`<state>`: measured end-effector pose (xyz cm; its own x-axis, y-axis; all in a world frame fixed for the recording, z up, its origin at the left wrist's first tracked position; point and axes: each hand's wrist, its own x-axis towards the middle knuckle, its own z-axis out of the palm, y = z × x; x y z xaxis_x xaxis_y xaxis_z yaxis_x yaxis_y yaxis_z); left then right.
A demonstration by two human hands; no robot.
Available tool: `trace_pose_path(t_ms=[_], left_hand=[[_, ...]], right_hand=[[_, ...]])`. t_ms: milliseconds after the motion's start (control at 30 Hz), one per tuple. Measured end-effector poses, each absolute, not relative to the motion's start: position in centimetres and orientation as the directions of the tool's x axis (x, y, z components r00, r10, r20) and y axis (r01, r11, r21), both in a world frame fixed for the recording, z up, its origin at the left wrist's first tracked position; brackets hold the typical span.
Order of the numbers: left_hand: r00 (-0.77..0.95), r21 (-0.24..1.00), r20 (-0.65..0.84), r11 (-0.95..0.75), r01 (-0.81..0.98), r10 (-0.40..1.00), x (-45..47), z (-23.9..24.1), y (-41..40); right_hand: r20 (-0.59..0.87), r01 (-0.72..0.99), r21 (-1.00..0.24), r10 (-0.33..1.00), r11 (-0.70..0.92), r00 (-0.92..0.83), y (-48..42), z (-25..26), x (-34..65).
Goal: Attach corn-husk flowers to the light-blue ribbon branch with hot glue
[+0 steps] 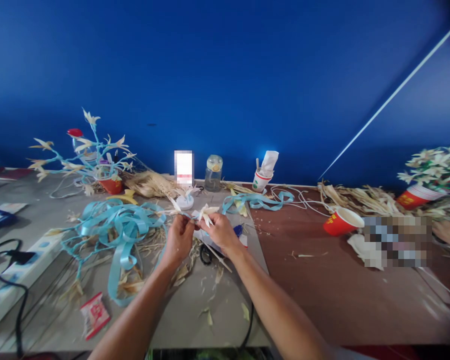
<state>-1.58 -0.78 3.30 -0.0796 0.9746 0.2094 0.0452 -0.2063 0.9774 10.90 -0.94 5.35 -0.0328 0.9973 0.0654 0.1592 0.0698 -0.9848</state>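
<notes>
My left hand [179,236] and my right hand [220,231] meet over the middle of the table, both pinching a small pale husk flower [207,213] on a thin stem. The flower's petals stick up just above my right fingers. A second pale flower [174,205] pokes out beyond my left fingers. A tangled heap of light blue ribbon [116,225] lies just left of my left hand. Black scissors [207,254] lie on the table under my hands.
A blue-wrapped branch with husk flowers [86,160] stands in a red cup at the back left. A glass jar [213,173], a paper cup [261,179], a tipped red cup [342,221], dried husks [360,199], a power strip [7,285] and a red packet [94,314] lie around.
</notes>
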Motion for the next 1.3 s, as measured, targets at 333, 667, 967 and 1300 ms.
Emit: trace_pose_path(t_ms=[333, 667, 967, 1300], left_hand=[[-0.021, 0.992, 0.116, -0.117, -0.055, 0.993, -1.3, 4.3, -1.5], [-0.116, 0.991, 0.114, -0.104, 0.083, 0.987, -1.7, 4.3, -1.1], [-0.217, 0.930, 0.274, -0.201, 0.306, 0.937, -2.2, 2.9, -0.6], [-0.129, 0.973, 0.070, -0.097, -0.210, 0.989, -2.0, 3.9, -0.7]], right_hand=[[-0.173, -0.402, -0.887, 0.971, -0.227, -0.168, -0.7, 4.8, 10.1], [-0.068, -0.194, -0.976, 0.987, -0.096, -0.148, -0.8, 4.7, 10.3], [0.265, 0.420, -0.864, 0.960, 0.278, -0.089, -1.6, 5.4, 10.3], [0.346, 0.505, -0.805, 0.938, 0.310, -0.024, -2.3, 4.4, 9.6]])
